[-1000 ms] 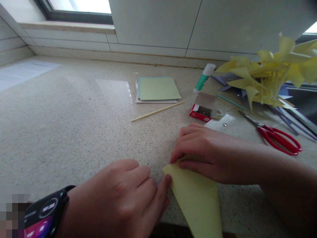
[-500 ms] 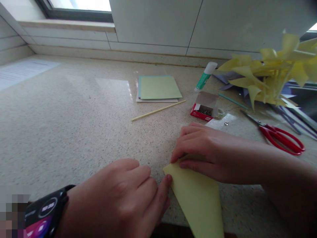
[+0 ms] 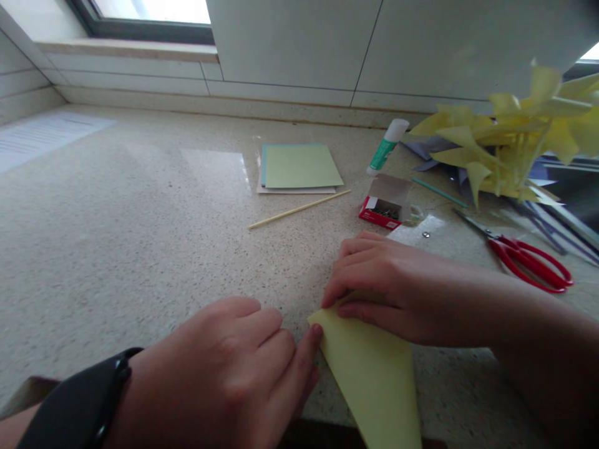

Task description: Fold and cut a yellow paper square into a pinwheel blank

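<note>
A folded yellow-green paper sheet (image 3: 372,374) lies at the near edge of a speckled stone counter (image 3: 140,237), its point toward the left. My right hand (image 3: 379,287) rests flat on the sheet's upper part, fingers pressed down along its top edge. My left hand (image 3: 238,374), a dark watch on the wrist, is curled, with one fingertip pushing against the paper's left corner.
Behind lie a wooden stick (image 3: 299,209), a stack of coloured paper (image 3: 299,167), a glue stick (image 3: 387,146) and an open red box of pins (image 3: 386,207). Red scissors (image 3: 526,259) and a heap of yellow paper pinwheels (image 3: 515,140) sit to the right.
</note>
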{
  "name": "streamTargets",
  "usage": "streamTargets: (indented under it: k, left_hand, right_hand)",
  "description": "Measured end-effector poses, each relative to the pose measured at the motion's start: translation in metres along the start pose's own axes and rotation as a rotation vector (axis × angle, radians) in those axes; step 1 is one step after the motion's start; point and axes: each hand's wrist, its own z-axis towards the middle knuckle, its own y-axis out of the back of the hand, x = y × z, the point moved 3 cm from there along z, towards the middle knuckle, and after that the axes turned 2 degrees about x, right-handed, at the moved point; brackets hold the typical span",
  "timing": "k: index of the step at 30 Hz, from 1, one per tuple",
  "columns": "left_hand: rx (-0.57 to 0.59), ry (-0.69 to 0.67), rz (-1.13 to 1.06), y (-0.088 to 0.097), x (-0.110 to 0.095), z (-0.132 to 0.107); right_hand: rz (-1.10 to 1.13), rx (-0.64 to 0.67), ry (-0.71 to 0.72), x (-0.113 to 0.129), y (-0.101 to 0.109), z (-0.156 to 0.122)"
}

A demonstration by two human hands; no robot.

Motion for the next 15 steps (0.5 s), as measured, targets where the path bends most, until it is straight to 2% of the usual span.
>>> streamTargets:
  k: [7,15]
  left_hand:
    - [0.024,0.003,0.033,-0.0036,0.0013,-0.0022]
    - [0.075,0.081,-0.050,-0.0065,0.0011,-0.0012]
  right_hand:
    - [-0.008,-0.004,0.004,-0.0003,-0.0003,0.0005]
    - [-0.023,0.009,-0.009,0.0010,0.0000,0.0016]
